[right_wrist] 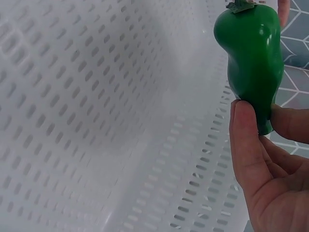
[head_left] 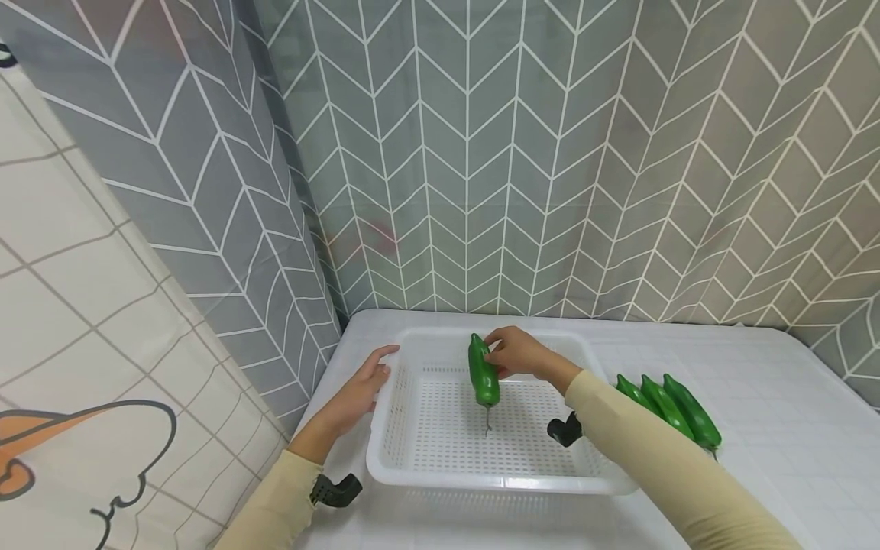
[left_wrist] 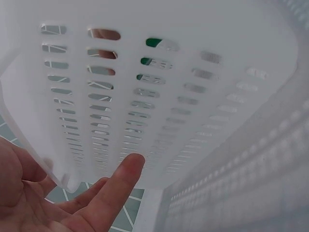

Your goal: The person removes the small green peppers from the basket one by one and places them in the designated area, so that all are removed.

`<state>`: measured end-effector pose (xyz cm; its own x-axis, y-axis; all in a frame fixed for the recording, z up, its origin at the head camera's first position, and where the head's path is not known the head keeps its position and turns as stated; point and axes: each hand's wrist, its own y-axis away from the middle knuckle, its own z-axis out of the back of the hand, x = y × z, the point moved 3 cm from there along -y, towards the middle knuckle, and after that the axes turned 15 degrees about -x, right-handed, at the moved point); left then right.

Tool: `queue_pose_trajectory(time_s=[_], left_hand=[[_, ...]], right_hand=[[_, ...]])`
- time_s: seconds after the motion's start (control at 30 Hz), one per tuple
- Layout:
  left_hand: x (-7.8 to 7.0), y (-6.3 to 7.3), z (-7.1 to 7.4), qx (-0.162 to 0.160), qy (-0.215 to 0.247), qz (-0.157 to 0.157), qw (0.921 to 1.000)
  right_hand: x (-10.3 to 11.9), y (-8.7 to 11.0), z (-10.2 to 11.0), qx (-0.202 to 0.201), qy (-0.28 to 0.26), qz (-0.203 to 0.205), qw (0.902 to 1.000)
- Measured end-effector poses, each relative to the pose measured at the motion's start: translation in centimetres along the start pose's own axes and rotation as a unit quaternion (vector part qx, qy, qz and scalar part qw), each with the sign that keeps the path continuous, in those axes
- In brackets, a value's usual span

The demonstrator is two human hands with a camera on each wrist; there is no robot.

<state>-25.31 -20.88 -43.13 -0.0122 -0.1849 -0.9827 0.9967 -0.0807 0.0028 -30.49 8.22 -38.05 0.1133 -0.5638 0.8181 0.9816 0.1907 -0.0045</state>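
Note:
A glossy green pepper (head_left: 484, 373) is held above the white perforated basket (head_left: 502, 483), its thin stem end pointing toward me. My right hand (head_left: 519, 351) pinches it near its narrow tip, thumb on one side and fingers on the other; the right wrist view shows this grip on the pepper (right_wrist: 253, 53) closely. At the basket's left side, my left hand (head_left: 357, 389) rests against the rim. In the left wrist view, the left hand (left_wrist: 91, 203) has extended fingers beside the basket's slotted outer wall (left_wrist: 193, 145); some fingertips are hidden behind the rim.
Several more green peppers (head_left: 663, 405) lie side by side on the white table (head_left: 777, 443), right of the basket and partly behind my right sleeve (head_left: 660, 466). A patterned grey curtain (head_left: 481, 191) hangs behind the table's far edge.

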Motion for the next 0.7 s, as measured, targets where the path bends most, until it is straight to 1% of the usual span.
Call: queue_pose_trajectory(time_s=[0.13,0.37,0.7], left_hand=[[0.0,0.0,0.0,0.002,0.000,-0.005,1.0000],[0.0,0.1,0.1,-0.010,0.003,0.005,0.9999],[0.0,0.2,0.0,-0.006,-0.004,-0.002,1.0000]], right_hand=[[-0.1,0.2,0.5,-0.001,0.001,-0.001,1.0000],[-0.3,0.4,1.2,-0.003,0.005,0.006,1.0000],[-0.4,0.9,2.6,-0.006,0.004,0.006,1.0000]])
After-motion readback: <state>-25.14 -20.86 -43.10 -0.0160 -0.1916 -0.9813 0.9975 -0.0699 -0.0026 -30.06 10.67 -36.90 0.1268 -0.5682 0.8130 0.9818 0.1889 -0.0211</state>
